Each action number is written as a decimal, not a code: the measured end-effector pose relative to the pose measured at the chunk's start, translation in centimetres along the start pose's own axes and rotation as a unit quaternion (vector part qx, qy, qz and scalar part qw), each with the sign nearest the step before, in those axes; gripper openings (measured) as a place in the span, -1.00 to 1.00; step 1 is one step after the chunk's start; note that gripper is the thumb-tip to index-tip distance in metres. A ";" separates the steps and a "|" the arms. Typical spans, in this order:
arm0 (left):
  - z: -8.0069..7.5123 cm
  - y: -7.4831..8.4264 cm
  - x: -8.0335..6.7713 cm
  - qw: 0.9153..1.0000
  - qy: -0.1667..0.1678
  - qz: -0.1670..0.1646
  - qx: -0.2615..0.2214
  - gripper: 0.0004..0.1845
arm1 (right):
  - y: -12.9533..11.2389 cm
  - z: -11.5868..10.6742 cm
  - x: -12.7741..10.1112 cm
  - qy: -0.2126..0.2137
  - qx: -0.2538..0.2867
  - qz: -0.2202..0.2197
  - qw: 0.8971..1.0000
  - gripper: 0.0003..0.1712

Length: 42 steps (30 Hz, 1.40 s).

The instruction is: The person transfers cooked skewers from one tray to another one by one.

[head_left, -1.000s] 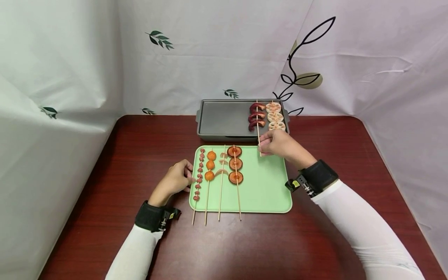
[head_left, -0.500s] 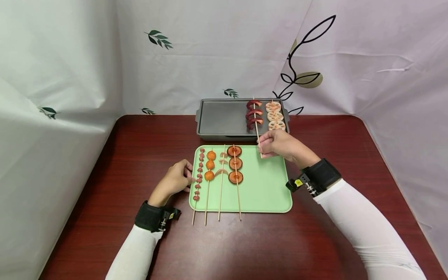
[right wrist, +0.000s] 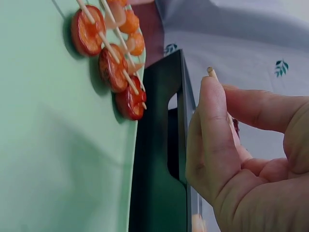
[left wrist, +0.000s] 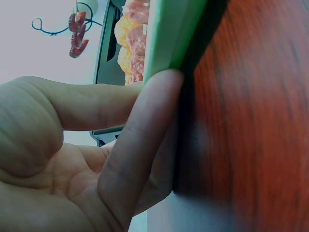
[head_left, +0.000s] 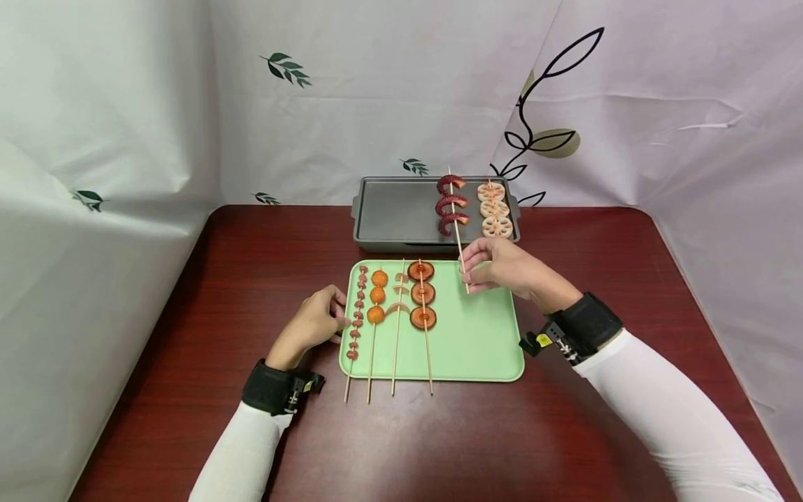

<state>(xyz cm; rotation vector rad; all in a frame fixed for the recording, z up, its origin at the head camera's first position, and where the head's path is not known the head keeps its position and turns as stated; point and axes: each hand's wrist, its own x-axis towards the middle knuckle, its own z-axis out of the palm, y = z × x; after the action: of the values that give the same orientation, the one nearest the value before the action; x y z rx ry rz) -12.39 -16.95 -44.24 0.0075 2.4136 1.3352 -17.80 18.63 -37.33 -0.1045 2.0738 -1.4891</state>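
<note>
My right hand (head_left: 502, 268) pinches the lower end of the stick of a skewer with dark red octopus tentacle pieces (head_left: 452, 204). The skewer hangs over the grey grill pan (head_left: 398, 209), above its surface, as the left wrist view shows too. A lotus root skewer (head_left: 493, 209) lies at the pan's right side. My left hand (head_left: 314, 321) holds the left edge of the light green tray (head_left: 477, 348), thumb and finger at its rim (left wrist: 166, 43). On the tray lie a skewer of small pink meat pieces (head_left: 356, 314), an orange ball skewer (head_left: 377, 295), a pale curved-slice skewer (head_left: 398, 307) and a mushroom skewer (head_left: 422, 294).
The pan stands behind the tray on a dark red wooden table (head_left: 251, 258). White leaf-patterned cloth (head_left: 376, 90) hangs behind and at the sides. Stick ends of the tray's skewers jut over its front edge.
The octopus skewer has moved left and up from beside the lotus root, its tip tilting left. My right hand has drawn slightly toward me. The left hand stays at the tray.
</note>
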 end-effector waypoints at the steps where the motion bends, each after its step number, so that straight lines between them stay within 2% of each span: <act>1: 0.0 0.0 0.0 1.000 -0.002 0.001 0.002 -0.74 | 0.1 0.1 -0.2 -0.002 0.002 -0.003 1.000 -0.65; 19: 0.4 -0.3 -0.1 1.000 -0.010 -0.001 -0.002 -0.74 | 1.6 2.1 -3.9 -0.028 0.029 -0.037 0.999 -0.66; 26: 0.1 -0.6 -0.7 1.000 -0.006 -0.008 -0.003 -0.74 | 2.4 3.3 -4.2 -0.035 0.018 -0.045 0.998 -0.68; 33: -0.1 -0.7 -0.7 1.000 -0.003 -0.001 0.003 -0.73 | 2.9 4.0 -5.3 -0.037 0.014 -0.047 0.998 -0.69; 42: 0.1 -0.2 -0.5 1.000 -0.006 0.006 0.005 -0.75 | 3.6 4.7 -7.1 -0.069 0.001 -0.059 0.996 -0.70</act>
<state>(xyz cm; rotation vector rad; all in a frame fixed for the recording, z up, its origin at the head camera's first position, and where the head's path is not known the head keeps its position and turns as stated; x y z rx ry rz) -11.91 -17.08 -44.26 0.0318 2.4141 1.3232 -8.72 18.74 -38.62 -0.3248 1.9852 -1.5075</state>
